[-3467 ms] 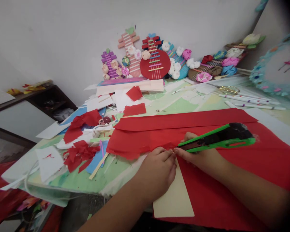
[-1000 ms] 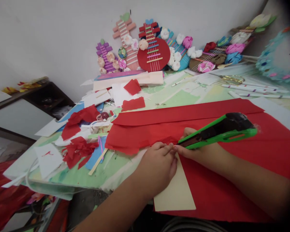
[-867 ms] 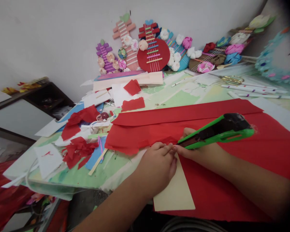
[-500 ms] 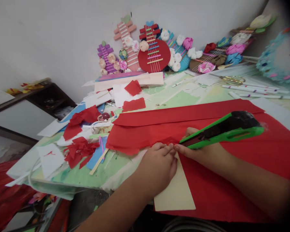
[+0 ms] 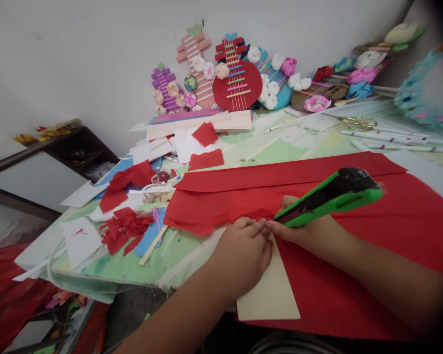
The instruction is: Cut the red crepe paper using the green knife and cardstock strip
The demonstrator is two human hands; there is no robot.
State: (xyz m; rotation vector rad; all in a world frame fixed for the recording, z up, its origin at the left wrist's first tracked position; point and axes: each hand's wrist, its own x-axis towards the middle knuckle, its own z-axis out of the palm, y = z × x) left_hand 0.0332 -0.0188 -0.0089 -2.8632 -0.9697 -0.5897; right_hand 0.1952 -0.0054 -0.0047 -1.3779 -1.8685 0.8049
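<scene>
My right hand (image 5: 304, 233) grips a green and black utility knife (image 5: 330, 195), its tip down at the near edge of a big red paper sheet (image 5: 391, 231). My left hand (image 5: 243, 253) lies palm down with fingers together, pressing a cream card (image 5: 269, 295) and the red paper's edge; its fingertips touch my right hand's fingers. A long red strip (image 5: 288, 172) lies along the far side of the sheet.
Red paper scraps (image 5: 123, 228) and white and blue offcuts litter the table's left end. Paper guitars (image 5: 236, 81) and paper flowers (image 5: 317, 103) lean on the back wall. Scissors (image 5: 352, 122) and pens (image 5: 391, 140) lie at the back right. A dark shelf (image 5: 70, 152) stands left.
The knife's rear end has tilted up and swung slightly left over the last half second. Both hands stay at the same spot on the paper edge.
</scene>
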